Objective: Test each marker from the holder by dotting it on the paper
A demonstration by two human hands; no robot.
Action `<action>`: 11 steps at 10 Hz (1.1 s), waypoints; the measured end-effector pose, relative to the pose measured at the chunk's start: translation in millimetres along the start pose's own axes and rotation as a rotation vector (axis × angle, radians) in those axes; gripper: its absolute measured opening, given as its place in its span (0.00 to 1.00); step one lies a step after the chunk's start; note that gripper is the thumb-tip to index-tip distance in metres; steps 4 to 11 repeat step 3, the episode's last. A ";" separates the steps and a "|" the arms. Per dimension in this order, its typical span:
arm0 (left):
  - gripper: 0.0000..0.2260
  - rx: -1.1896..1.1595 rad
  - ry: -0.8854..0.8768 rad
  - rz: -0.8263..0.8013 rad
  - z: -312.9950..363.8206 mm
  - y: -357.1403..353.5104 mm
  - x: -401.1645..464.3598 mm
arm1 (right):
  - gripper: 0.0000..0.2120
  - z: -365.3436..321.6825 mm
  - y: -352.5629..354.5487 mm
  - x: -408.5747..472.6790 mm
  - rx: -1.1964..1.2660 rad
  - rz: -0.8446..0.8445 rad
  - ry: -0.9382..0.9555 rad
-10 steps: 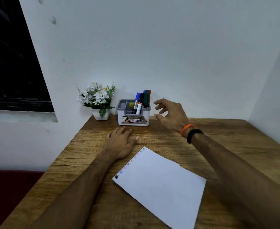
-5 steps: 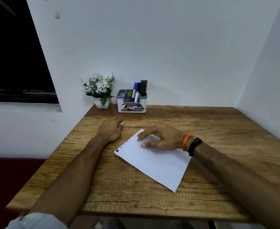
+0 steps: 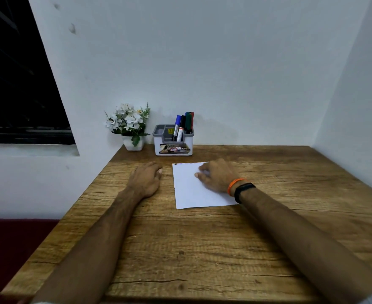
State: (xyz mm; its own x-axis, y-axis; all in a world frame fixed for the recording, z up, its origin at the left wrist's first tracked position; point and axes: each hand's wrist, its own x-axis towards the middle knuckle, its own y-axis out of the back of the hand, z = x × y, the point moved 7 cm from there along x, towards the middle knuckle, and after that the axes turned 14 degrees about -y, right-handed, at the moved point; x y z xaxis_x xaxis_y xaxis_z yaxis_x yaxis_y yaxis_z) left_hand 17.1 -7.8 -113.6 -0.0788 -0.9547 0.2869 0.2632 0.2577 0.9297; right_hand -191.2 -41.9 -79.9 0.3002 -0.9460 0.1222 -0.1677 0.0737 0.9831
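Standing at the back of the table against the wall: holder, white with a grey top split into compartments. Markers crowded upright into its right compartment, blue, black, green and red caps showing; exact count hard to tell where caps overlap. Left compartments shallow, nothing visible in them. Label on the holder's front too blurred to read. Just left of the holder, apart from it: pot, white, filled with white flowers and green leaves.

In front of the holder, a little to its right: paper, flat on the table, near but not touching. Along the paper's far edge, a few small dark and bluish marks, too small to make out; part of that edge hidden by the right hand. Right hand lying palm down on the paper, fingers loosely curled, gripping nothing. Orange band and black band at that wrist, over the paper's right edge.

In front of the holder, to its left: left hand, flat on bare wood beside the paper, fingers relaxed together, empty, not touching the sheet.

Both forearms cut off at the bottom edge. Dark window far left of the holder, contents unreadable.
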 end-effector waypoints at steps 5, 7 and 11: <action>0.18 0.023 -0.007 0.006 -3.5 -2.6 10.2 | 0.24 15.7 9.5 23.7 0.140 0.167 -0.104; 0.18 0.023 -0.007 0.006 -3.5 -2.6 10.2 | 0.24 15.7 9.5 23.7 0.140 0.167 -0.104; 0.18 0.023 -0.007 0.006 -3.5 -2.6 10.2 | 0.24 15.7 9.5 23.7 0.140 0.167 -0.104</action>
